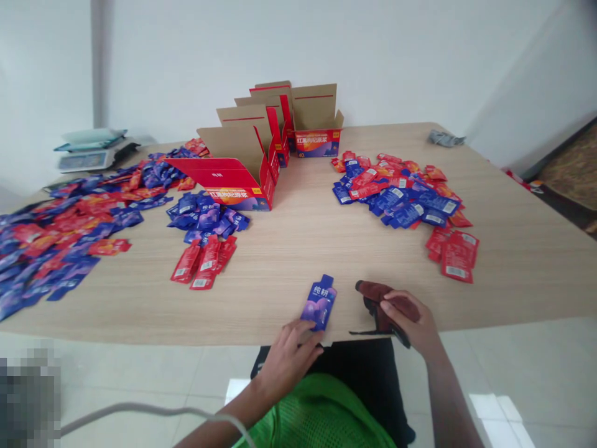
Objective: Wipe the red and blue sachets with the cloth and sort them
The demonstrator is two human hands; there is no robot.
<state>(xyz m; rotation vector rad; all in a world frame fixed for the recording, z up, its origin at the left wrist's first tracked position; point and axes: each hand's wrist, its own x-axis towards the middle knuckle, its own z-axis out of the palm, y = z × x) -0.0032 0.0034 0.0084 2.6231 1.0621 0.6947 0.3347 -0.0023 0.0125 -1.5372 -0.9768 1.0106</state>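
A blue pouch with a narrow spout end lies near the front edge of the table. My left hand has its fingertips closed on the pouch's lower end. To the right, my right hand is wrapped around a maroon and black handheld tool, whose exact kind I cannot make out. A thin black strip sticks out from its lower left, by the table edge. Between the pouch and the tool is a small gap.
Open red cartons stand in rows at the back. Piles of red and blue pouches lie at far left, centre left and right. A scale holds pale packets; a grey crumpled wrapper lies back right.
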